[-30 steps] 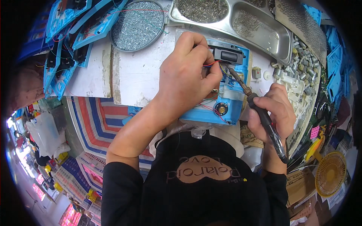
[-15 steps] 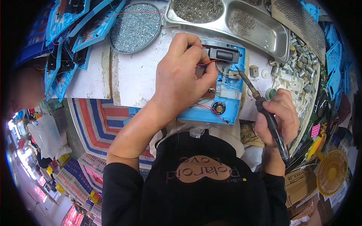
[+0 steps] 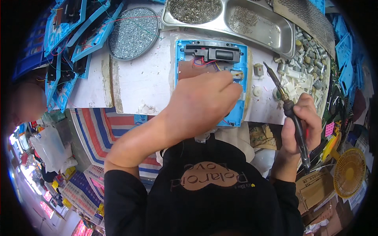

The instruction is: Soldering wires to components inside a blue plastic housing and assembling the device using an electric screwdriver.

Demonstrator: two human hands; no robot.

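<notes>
A blue plastic casing [image 3: 244, 59] lies open on the white table, holding a black module [image 3: 222, 55], a brown circuit board [image 3: 191, 70] and thin coloured wires. My left hand [image 3: 202, 100] reaches across its lower half, fingers curled together near the right-hand edge. Whatever sits between those fingertips is hidden, as is much of the casing's lower part. To the right of the casing, my right hand [image 3: 309, 122] grips a soldering iron [image 3: 289, 108] by its black handle. Its tip points up and left, apart from the casing, near a small motor [image 3: 258, 70].
A round dish of small metal pieces [image 3: 134, 33] stands at the back left, beside several wired blue casings [image 3: 65, 78]. A steel tray [image 3: 289, 43] with small parts lies behind. Small motors [image 3: 309, 59] are heaped at right, and a yellow fan [image 3: 349, 177] stands lower right.
My left hand has moved down and right over the casing, away from the wires by the black module. The soldering iron has drawn back to the right, off the casing.
</notes>
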